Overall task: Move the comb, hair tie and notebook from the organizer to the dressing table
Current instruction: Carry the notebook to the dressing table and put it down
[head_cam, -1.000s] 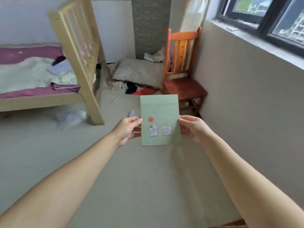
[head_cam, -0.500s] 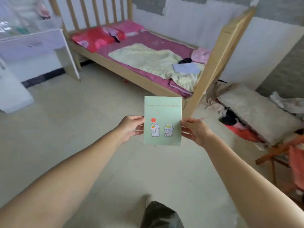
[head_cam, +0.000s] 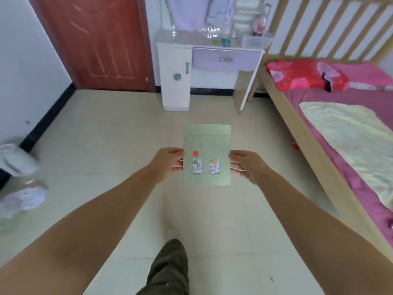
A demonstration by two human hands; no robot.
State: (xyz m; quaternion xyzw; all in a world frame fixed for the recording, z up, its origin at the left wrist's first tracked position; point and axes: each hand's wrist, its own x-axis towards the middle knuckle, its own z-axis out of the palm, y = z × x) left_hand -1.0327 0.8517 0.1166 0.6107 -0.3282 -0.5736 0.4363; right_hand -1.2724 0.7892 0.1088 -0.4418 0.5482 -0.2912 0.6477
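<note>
A pale green notebook [head_cam: 207, 145] with two cartoon rabbits on its cover is held flat out in front of me above the floor. My left hand [head_cam: 168, 163] pinches its left edge and my right hand [head_cam: 246, 167] pinches its right edge. Straight ahead against the far wall stands the white dressing table [head_cam: 176, 60] with a lilac drawer [head_cam: 226, 59]. Small items on its top are too blurred to name. The comb, hair tie and organizer cannot be made out.
A wooden bed [head_cam: 302, 128] with pink bedding runs along the right. A red-brown door [head_cam: 95, 39] is at the back left. White bags and cloth [head_cam: 21, 177] lie on the floor at the left. My trouser leg [head_cam: 170, 267] shows below.
The view has swung left from the orange chair and window, past the bed, to face the dressing table and door. Both hands keep the same hold on the notebook.
</note>
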